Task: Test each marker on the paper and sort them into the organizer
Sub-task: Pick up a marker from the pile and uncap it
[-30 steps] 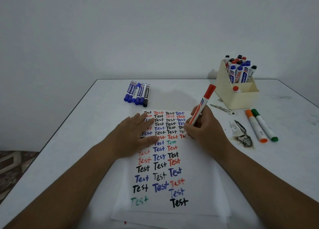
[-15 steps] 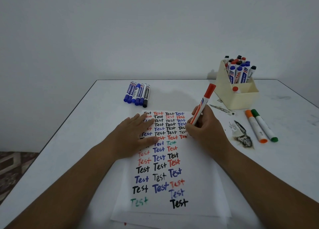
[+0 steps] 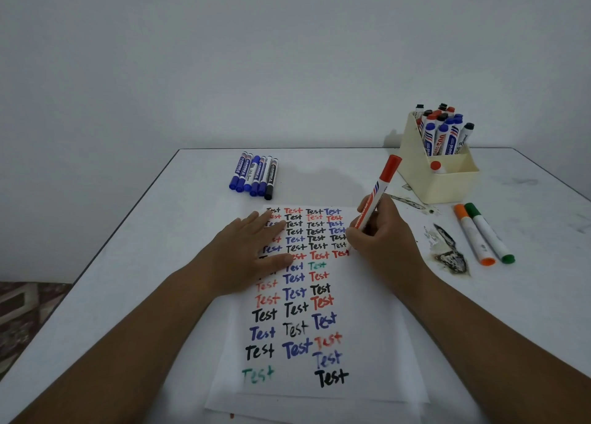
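The right hand (image 3: 382,247) pinches a red marker (image 3: 377,193) low on its barrel, fingers curled round it, tip down at the paper (image 3: 367,327) just below the fingertips, beside a red "Test". The marker's long axis tilts up and away toward the organizer (image 3: 441,183), which stands beyond the fingers, nearer this hand. The left hand (image 3: 246,254) lies flat, fingers straight, pressing the sheet.
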Motion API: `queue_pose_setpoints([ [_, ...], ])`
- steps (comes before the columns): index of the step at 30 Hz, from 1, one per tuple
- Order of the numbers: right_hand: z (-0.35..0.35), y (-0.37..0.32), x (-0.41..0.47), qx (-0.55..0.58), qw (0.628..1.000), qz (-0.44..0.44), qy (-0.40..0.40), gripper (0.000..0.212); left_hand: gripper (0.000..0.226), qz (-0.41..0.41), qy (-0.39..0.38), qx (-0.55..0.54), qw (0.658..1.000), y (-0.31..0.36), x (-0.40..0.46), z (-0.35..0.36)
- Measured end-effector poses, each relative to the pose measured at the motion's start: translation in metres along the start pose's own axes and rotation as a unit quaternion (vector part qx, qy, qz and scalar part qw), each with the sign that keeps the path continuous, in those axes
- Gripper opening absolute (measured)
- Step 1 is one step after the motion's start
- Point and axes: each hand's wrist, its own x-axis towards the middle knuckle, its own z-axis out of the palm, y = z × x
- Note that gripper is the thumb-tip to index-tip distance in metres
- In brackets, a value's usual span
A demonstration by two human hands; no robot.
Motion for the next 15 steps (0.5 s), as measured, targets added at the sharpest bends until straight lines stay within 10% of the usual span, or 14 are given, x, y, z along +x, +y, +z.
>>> queue_pose_setpoints([
  [9,0.002,0.003,-0.004,-0.112,0.987,-0.118,0.008,0.023,0.099,-0.019,0.08,-0.132,0.988,0.004,-0.007,-0.002],
  [15,0.003,0.006,-0.002,-0.38,0.86,-0.337,0.043,0.036,0.092,0.046,0.256,-0.214,0.942,0.008,-0.023,-0.01],
])
